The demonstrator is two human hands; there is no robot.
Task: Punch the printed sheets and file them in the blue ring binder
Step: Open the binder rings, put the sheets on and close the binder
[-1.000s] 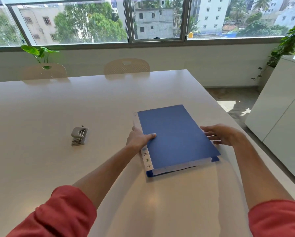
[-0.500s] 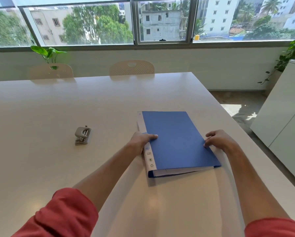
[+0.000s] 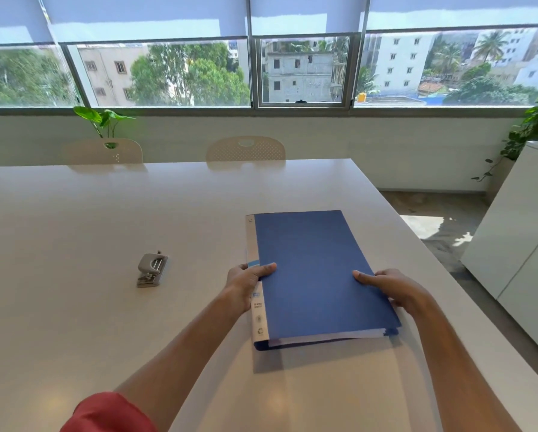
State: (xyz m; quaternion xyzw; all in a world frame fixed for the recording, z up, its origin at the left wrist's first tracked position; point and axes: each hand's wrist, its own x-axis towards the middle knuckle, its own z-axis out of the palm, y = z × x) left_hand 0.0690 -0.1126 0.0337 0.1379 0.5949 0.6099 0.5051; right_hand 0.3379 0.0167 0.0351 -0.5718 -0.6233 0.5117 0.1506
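The blue ring binder (image 3: 314,272) lies closed and flat on the white table (image 3: 137,213), its white labelled spine to the left. My left hand (image 3: 246,280) grips the spine side, thumb on the cover. My right hand (image 3: 392,288) holds the binder's right edge, thumb on top and fingers curled under the cover's edge. White sheet edges show at the binder's near end between the covers. A grey hole punch (image 3: 152,269) stands on the table to the left of the binder, apart from both hands.
Two beige chairs (image 3: 246,149) are tucked in at the table's far side. A white cabinet (image 3: 523,244) stands to the right across a strip of floor. The table's right edge runs close to the binder. Potted plants stand near the window.
The binder has turned to lie squarer to me. My right hand has shifted from resting beside the cover to gripping its right edge. The camera has tilted upward.
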